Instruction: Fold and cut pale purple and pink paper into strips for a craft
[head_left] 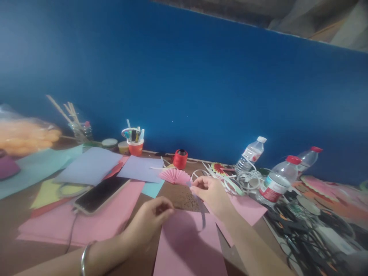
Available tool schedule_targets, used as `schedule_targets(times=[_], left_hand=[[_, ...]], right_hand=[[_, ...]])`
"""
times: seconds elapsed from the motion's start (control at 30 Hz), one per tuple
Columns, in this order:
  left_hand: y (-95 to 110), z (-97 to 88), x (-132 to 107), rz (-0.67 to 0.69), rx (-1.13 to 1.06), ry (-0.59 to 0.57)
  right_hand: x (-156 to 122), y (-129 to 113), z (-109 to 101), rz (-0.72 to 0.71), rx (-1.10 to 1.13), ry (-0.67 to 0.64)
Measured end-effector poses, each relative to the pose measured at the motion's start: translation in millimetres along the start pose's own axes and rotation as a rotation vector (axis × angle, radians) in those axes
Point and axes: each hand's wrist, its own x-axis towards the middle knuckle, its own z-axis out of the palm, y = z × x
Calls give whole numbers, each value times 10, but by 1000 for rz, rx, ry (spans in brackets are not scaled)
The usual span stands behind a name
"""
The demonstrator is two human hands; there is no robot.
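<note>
My right hand (211, 193) pinches a thin greyish-purple paper strip (203, 216), which hangs down over a pink sheet (188, 249). My left hand (152, 216), with a silver bangle at the wrist, is at the left edge of that sheet. Its fingers are curled in towards the thumb and nothing shows between them. Just beyond both hands lies a pleated pink paper fan (174, 176). A red spool (180, 159) stands behind the fan.
To the left, a phone (100, 195) with a cable lies on stacked coloured paper (86, 228). A red cup (135, 147) holds pens near the blue wall (184, 76). Plastic bottles (277, 184), white strips (230, 184) and tangled dark cables (310, 237) crowd the right.
</note>
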Motion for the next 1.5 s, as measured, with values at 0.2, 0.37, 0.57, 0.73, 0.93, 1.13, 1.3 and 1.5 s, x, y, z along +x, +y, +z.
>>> schedule_targets(times=[0.2, 0.37, 0.57, 0.73, 0.93, 1.13, 1.3, 1.5], left_hand=[[180, -78, 76, -93, -219, 51], [211, -57, 41, -129, -203, 93], [211, -60, 46, -140, -225, 94], [179, -76, 49, -140, -241, 63], [119, -80, 18, -179, -141, 27], [244, -28, -240, -71, 182, -253], [357, 42, -446, 195, 808, -475], [363, 79, -386, 517, 805, -705]], right_hand=[[-322, -358, 217, 30, 105, -114], [-351, -316, 303, 75, 141, -163], [-266, -204, 288, 134, 420, -255], [-207, -146, 264, 216, 439, -327], [-198, -57, 280, 245, 385, -389], [-159, -10, 234, 217, 412, -333], [-137, -31, 172, 222, 386, -341], [-169, -100, 110, 277, 348, -412]])
